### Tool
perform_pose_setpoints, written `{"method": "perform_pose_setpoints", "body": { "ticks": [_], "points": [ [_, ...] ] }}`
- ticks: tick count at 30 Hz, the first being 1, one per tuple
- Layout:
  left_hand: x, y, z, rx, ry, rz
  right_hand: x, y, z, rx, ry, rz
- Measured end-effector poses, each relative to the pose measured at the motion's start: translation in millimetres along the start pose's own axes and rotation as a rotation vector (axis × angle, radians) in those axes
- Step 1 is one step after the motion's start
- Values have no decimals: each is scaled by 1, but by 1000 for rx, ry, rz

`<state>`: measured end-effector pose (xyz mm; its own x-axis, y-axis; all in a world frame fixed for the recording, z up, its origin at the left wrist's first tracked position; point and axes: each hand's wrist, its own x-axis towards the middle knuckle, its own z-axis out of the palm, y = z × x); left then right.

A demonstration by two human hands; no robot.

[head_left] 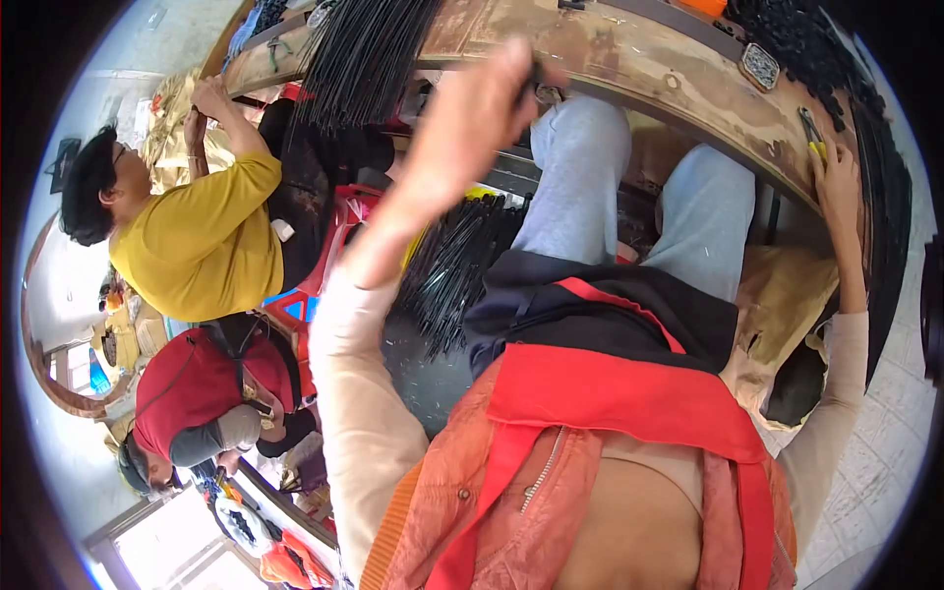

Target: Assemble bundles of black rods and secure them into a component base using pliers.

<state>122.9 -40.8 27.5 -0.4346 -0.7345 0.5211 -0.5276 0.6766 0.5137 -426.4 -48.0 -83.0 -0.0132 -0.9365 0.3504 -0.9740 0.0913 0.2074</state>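
Note:
My left hand (467, 133) is raised over the near edge of the wooden bench (629, 49), smeared by motion. Something small and dark shows at its fingers, too blurred to name, and whether they grip it is unclear. At the right end of the bench, my right hand (839, 187) has its fingers around the yellow handles of small pliers (812, 138), whose jaws point away from me. A bundle of long thin black rods (369, 59) lies across the bench left of my left hand, its ends hanging over the edge.
More black rods (457, 265) stand bunched below, left of my legs. Black pieces (801, 49) are heaped at the far right beside a small container (759, 66) of tiny bits. A co-worker in a yellow top (202, 236) sits at the left; another in dark red (202, 393) is behind.

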Motion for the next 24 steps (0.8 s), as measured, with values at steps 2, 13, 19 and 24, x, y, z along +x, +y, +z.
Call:
{"method": "perform_pose_setpoints", "body": {
  "ticks": [2,13,19,24],
  "points": [
    [-57,-27,41,-167,-25,-326,4,-17,-18,110,182,-148],
    [-246,-184,186,-17,-49,-611,-35,-40,-52,253,315,-190],
    [-155,-174,155,-330,-145,-822,-54,51,-53,135,271,-46],
    [-94,-118,139,-108,-76,-442,-60,137,-28,-336,135,523]
  ]
}}
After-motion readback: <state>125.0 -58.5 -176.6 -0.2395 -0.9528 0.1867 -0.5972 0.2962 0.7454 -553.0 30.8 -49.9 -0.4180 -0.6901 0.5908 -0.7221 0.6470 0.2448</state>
